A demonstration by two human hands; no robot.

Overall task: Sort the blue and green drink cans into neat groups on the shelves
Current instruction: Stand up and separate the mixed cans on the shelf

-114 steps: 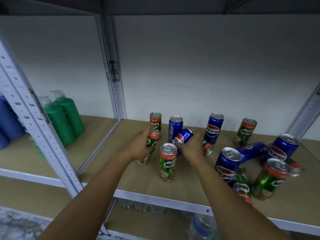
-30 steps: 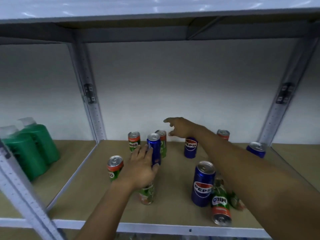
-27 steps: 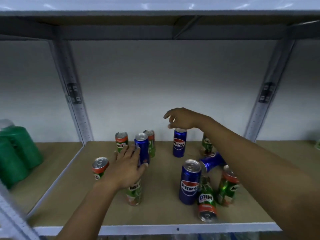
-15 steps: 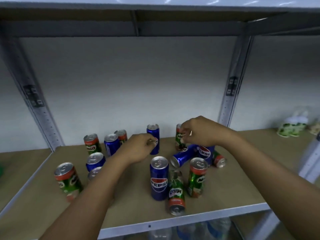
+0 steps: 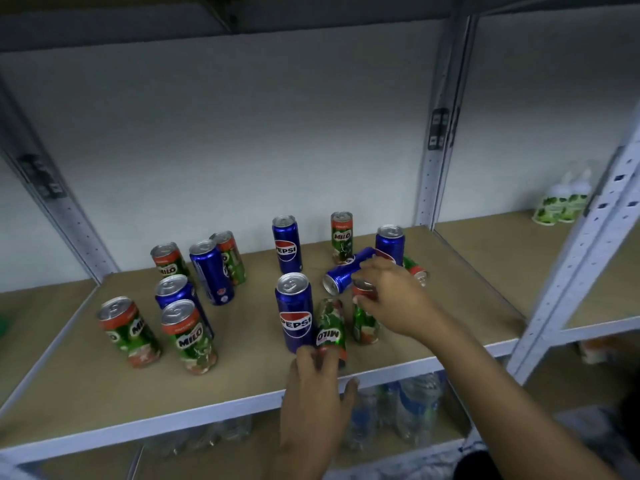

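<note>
Blue Pepsi cans and green Milo cans stand and lie mixed on the tan shelf (image 5: 242, 372). My left hand (image 5: 317, 386) grips the near end of a green Milo can lying on its side (image 5: 330, 329) by the shelf's front edge, beside an upright blue can (image 5: 294, 311). My right hand (image 5: 391, 296) pinches the top of an upright green can (image 5: 363, 318). Behind it a blue can lies on its side (image 5: 346, 273). At the left stand two green cans (image 5: 188, 336) and two blue cans (image 5: 209, 266).
White perforated uprights (image 5: 433, 168) frame the bay. Small green-and-white containers (image 5: 561, 202) sit on the shelf to the right. Clear plastic bottles (image 5: 408, 410) fill the shelf below. A dark shelf (image 5: 242, 19) runs overhead.
My left hand drew back from the rear blue can to the front edge and took the lying green can. My right hand dropped from the rear green can to a nearer upright one. The view shifted right.
</note>
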